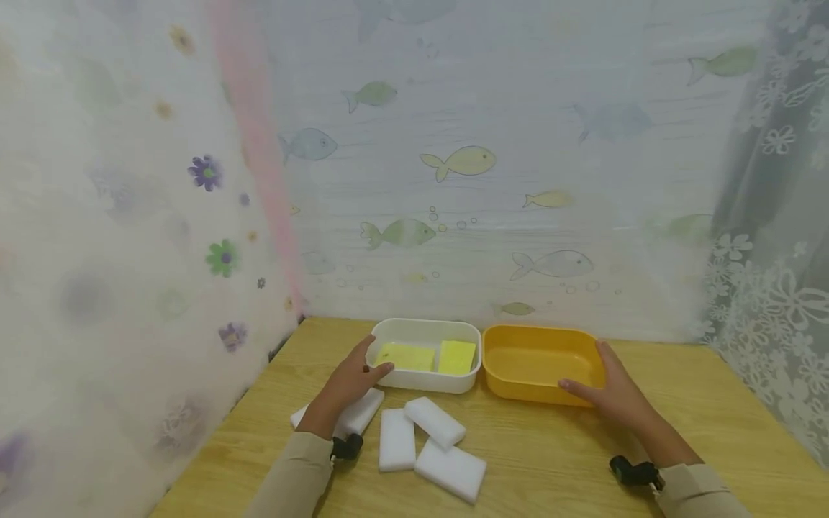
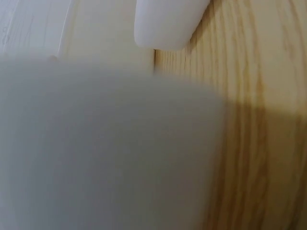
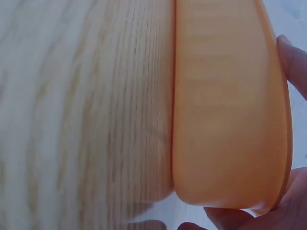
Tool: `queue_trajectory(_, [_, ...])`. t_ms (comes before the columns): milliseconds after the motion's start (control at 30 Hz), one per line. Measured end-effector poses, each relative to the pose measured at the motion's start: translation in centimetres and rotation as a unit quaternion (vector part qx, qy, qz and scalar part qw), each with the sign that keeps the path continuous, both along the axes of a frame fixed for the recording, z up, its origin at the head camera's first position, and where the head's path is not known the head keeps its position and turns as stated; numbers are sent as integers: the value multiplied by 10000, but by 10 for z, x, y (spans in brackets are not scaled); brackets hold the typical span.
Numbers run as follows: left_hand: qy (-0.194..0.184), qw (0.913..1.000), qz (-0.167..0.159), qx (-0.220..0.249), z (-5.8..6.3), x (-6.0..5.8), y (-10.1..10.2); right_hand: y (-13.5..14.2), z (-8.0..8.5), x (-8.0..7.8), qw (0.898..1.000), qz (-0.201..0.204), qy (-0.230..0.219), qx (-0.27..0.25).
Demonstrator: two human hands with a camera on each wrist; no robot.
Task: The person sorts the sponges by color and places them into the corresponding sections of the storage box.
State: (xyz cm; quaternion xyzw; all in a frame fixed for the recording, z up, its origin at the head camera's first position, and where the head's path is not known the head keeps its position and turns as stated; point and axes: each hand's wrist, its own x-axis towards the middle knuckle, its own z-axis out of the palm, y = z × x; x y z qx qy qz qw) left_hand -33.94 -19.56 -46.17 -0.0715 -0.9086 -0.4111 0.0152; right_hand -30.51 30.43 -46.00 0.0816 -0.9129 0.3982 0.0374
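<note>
Gripped at both ends

Head: we see the left hand [image 1: 350,379] grip the white tray [image 1: 424,381], yellow blocks [image 1: 406,357] inside; the right hand [image 1: 614,392] grips the orange tray [image 1: 527,391] alongside. Left wrist: blur hides everything held. Right wrist: fingers [image 3: 230,218] clasp orange.

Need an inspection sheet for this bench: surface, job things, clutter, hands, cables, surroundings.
Surface: wood-grain table; no spill seen.
Job things: white tub, upright, two yellow blocks inside; orange tub, upright, beside it.
Clutter: white blocks loose in front of white tub, one overlapping another; exact count hidden by left arm.
Left hand: grips white tub's left end.
Right hand: grips orange tub's right end, thumb at front rim.
Cables: short pale strand at right wrist camera; can't tell if cable.
Surroundings: fish-print sheet behind, flowered sheet left, lace right.
</note>
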Motion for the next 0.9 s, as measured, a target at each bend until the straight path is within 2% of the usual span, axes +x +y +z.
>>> queue_trajectory(233, [67,9999,-51,63,-2,-3,0,-2,2,0,10000,-3,-18,69])
queue_trajectory(333, [222,9996,-153,-92,-2,-4,1,-2,2,0,10000,17,-31,47])
queue_trajectory(500, [880,9943,-154,-588,4,-1,7,-2,0,1,9999,13,-103,44])
queue_trajectory(633, [1400,9867,-172,-808,20,8,18,-2,0,0,9999,7,-113,39])
queue_trajectory(700, [1411,9858,-433,-801,29,13,25,-2,0,0,9999,24,-101,28])
queue_trajectory(767, [1272,9842,-906,-830,37,18,31,-2,0,-1,9999,21,-89,53])
queue_trajectory(833, [908,9821,-1456,-772,41,22,36,-1,-1,-1,9999,15,-85,81])
queue_trajectory(900, [483,9766,-1946,-783,42,25,38,-1,-1,-1,9999,9,-89,98])
